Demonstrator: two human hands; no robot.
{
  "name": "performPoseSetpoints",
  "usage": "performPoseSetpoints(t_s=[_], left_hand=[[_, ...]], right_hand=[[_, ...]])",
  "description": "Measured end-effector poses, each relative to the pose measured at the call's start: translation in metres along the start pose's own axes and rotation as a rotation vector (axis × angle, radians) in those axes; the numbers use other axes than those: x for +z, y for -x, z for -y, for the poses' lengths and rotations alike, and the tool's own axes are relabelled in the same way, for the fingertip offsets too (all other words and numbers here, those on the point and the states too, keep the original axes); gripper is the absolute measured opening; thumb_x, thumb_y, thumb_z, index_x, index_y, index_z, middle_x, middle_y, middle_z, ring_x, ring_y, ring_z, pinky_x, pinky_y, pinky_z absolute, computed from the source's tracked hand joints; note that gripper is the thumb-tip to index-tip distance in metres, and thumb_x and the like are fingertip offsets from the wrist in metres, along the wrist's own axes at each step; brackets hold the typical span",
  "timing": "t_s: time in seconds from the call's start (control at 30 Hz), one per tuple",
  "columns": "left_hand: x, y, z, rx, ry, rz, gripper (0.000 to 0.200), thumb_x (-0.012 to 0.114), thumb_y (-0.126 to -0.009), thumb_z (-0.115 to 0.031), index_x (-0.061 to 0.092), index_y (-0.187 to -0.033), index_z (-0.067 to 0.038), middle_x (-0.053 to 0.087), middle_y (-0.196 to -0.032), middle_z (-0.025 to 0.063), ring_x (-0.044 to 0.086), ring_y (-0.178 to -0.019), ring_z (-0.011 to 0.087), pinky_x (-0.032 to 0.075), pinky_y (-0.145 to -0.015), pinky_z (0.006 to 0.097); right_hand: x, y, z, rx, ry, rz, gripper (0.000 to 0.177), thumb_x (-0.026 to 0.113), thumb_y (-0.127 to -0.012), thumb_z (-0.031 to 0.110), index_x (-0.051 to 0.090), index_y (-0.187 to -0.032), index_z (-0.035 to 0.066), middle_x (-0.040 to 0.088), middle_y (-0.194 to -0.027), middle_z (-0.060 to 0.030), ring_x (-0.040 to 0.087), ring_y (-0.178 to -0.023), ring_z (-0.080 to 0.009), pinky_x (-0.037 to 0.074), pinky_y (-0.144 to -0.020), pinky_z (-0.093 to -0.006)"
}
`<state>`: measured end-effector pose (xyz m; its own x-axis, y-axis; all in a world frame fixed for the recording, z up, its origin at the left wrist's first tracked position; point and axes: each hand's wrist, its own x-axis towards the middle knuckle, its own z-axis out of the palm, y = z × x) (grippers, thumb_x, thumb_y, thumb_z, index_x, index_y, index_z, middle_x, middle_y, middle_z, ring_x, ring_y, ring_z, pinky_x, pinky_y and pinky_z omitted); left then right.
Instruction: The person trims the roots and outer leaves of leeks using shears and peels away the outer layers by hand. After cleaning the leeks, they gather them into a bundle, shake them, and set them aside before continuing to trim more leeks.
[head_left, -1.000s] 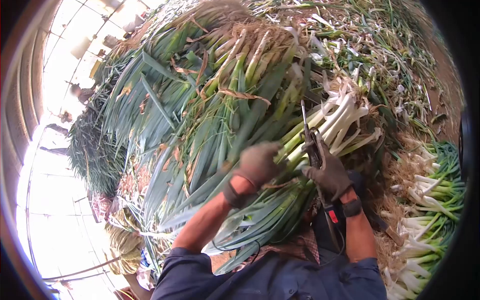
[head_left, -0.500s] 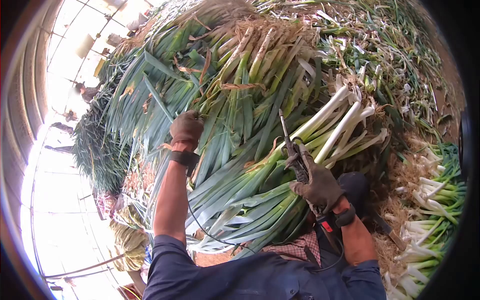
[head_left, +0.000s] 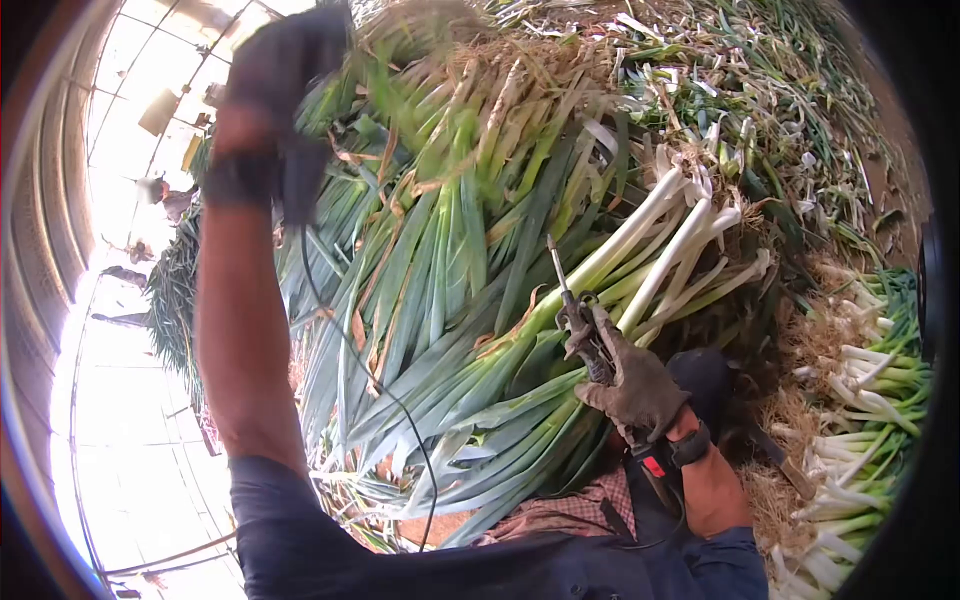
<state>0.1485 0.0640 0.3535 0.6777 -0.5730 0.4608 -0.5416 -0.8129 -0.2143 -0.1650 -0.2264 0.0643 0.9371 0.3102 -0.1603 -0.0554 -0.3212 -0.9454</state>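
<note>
My right hand, in a brown glove, is closed around an air blow gun with a slim metal nozzle pointing up and away. The gun sits over a pile of long green onions, whose broad leaves spread toward me and to the left. Several white stalks lie just past the nozzle, roots to the right. My left hand, gloved too, is raised high at the upper left and smeared by motion. Blurred green leaves show beside it; whether its fingers hold any cannot be made out.
Cleaned green onions lie in a row at the right. Leaf scraps and trimmings cover the ground at the far right. A black cable runs from my left wrist to my body. A bright framed wall stands at the left.
My left hand has swung up and left, away from the leaves in the pile. Some leaves in the middle have shifted. My right hand keeps the blow gun, nozzle tilted slightly more left.
</note>
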Motion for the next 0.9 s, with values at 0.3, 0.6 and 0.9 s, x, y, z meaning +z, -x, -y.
performPoseSetpoints(t_s=[0.3,0.6,0.9], left_hand=[[0.091,-0.098,-0.07,0.036,0.633,-0.113,0.013,0.056,-0.092,-0.005,0.069,-0.093,-0.008,0.068,-0.085,0.0084,0.065,-0.092,0.0261,0.053,-0.084,0.0381],[0.236,0.175,-0.183,-0.332,0.168,0.499,0.047,0.077,-0.081,-0.038,0.07,-0.118,-0.011,0.07,-0.113,0.0141,0.067,-0.104,0.0344,0.054,-0.089,0.0467],[0.275,0.164,-0.22,-0.199,-0.082,0.499,0.065,0.078,-0.077,-0.039,0.06,-0.131,-0.008,0.07,-0.11,0.0153,0.069,-0.101,0.0339,0.056,-0.079,0.0473]], right_hand=[[-0.002,0.001,-0.018,0.023,-0.141,-0.198,0.101,0.077,-0.084,0.024,0.016,-0.162,0.002,0.066,-0.123,-0.0277,0.068,-0.11,-0.0414,0.052,-0.096,-0.0401],[-0.029,-0.025,0.025,0.201,0.178,0.01,0.107,0.075,-0.085,0.033,0.007,-0.163,0.006,0.068,-0.106,-0.0333,0.067,-0.101,-0.0486,0.053,-0.088,-0.0505],[-0.04,-0.03,0.015,0.218,0.177,-0.112,0.105,0.076,-0.084,0.033,0.012,-0.162,0.003,0.066,-0.11,-0.0341,0.065,-0.105,-0.0505,0.052,-0.092,-0.0494]])
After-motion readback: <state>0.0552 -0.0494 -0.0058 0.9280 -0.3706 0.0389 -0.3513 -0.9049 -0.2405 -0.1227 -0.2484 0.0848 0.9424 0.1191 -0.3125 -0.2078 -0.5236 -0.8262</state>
